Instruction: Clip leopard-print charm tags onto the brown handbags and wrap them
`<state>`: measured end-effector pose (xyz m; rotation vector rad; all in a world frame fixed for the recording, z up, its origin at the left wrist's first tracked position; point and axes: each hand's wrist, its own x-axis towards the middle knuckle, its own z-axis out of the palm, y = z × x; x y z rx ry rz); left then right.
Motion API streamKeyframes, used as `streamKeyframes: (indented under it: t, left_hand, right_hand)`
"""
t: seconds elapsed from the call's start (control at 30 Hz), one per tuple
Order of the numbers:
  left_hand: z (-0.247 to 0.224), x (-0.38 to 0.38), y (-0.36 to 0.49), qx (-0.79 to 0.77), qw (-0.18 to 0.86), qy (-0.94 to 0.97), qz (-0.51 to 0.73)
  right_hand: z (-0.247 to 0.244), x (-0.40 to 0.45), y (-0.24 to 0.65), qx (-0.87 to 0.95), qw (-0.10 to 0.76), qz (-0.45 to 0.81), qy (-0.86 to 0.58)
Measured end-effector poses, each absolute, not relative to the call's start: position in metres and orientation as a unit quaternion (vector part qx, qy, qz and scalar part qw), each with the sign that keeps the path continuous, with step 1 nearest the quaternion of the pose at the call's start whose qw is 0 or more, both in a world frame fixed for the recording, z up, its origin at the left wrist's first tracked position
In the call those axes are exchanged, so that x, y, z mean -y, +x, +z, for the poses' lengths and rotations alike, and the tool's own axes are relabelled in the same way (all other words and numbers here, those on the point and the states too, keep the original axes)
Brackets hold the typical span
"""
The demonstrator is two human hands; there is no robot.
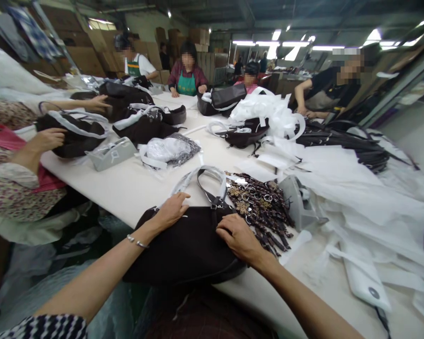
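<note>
A black handbag (183, 249) lies at the table's near edge, right in front of me. Its carry handle (207, 188) stands up, partly wrapped in white padding. My left hand (171, 211) is closed on the bag's top edge at the left, with the fingertips just over the rim. On the right side of the same edge, my right hand (238, 235) presses with curled fingers and the thumb against the fabric. Beside it lies a pile of brown patterned straps with metal rings (257, 197). The fingers' undersides are hidden.
Grey tape dispensers (298, 202) (113, 153) stand right and left. White sheets (371, 202) and a white device with a cord (365, 278) cover the right. More black bags (144, 125) and a plastic-wrapped bundle (171, 149) lie farther back. A co-worker's hand (49, 140) is at left.
</note>
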<state>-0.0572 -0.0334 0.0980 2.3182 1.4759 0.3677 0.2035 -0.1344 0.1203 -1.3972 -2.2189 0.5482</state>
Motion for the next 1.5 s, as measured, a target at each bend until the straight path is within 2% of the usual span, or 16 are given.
streamKeyframes:
  t: [0.2, 0.3, 0.4, 0.53, 0.67, 0.77, 0.87, 1.07, 1.2, 1.33, 1.5]
  left_hand:
    - [0.142, 0.042, -0.032, -0.486, 0.109, 0.829, 0.253]
    - [0.146, 0.052, -0.006, -0.472, 0.177, 0.83, 0.238]
    - [0.124, 0.061, 0.014, -0.502, 0.275, 0.803, 0.168]
    - [0.097, 0.058, 0.023, -0.517, 0.324, 0.776, 0.161]
    - [0.098, 0.039, 0.022, -0.506, 0.418, 0.737, 0.162]
    - [0.102, 0.028, 0.02, -0.481, 0.497, 0.703, 0.165]
    - [0.101, 0.026, 0.018, -0.465, 0.533, 0.679, 0.196]
    - [0.101, 0.03, 0.01, -0.411, 0.633, 0.592, 0.283]
    - [0.102, 0.032, 0.007, -0.401, 0.651, 0.571, 0.299]
    - [0.099, 0.032, 0.005, -0.393, 0.659, 0.56, 0.311]
    - [0.099, 0.032, 0.004, -0.385, 0.666, 0.55, 0.325]
  right_hand:
    - [0.13, 0.134, 0.212, 0.756, 0.324, 0.205, -0.53]
    - [0.135, 0.131, 0.226, 0.727, 0.359, 0.203, -0.549]
    - [0.142, 0.127, 0.257, 0.686, 0.382, 0.182, -0.592]
    - [0.151, 0.124, 0.31, 0.608, 0.395, 0.138, -0.675]
    - [0.15, 0.123, 0.331, 0.634, 0.334, 0.139, -0.684]
    - [0.142, 0.115, 0.319, 0.693, 0.253, 0.148, -0.659]
    - [0.131, 0.102, 0.3, 0.722, 0.193, 0.139, -0.65]
    - [0.11, 0.076, 0.272, 0.729, 0.129, 0.108, -0.663]
    - [0.108, 0.068, 0.263, 0.73, 0.107, 0.11, -0.666]
    - [0.114, 0.064, 0.265, 0.711, 0.146, 0.135, -0.674]
    - [0.134, 0.066, 0.278, 0.631, 0.28, 0.189, -0.699]
